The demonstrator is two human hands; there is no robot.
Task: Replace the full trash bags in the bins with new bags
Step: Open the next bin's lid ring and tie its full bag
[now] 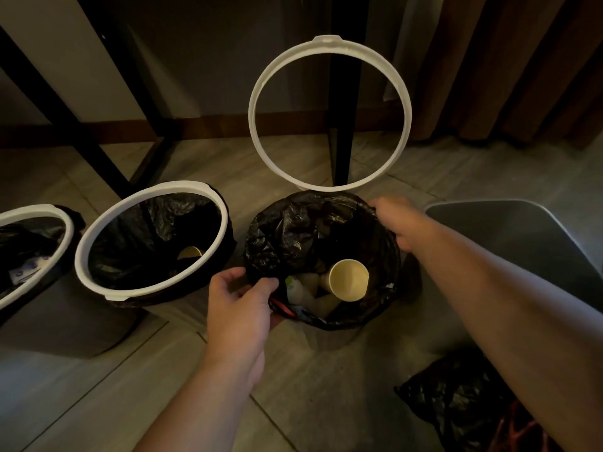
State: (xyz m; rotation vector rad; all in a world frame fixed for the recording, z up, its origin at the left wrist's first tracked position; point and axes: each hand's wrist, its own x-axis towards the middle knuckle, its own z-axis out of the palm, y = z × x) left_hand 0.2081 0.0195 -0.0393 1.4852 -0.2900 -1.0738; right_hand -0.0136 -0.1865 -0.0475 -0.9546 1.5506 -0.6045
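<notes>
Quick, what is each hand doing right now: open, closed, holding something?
Left hand: fingers curled on the near edge of the black trash bag.
Right hand: grips the bag's far right edge.

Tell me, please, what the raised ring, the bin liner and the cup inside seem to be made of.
Raised ring: likely rigid plastic, matte white, with a moulded tab on top.
Liner: thin plastic film, glossy black, crinkled with highlights.
Cup: probably paper, matte pale beige, thin rolled rim.
</notes>
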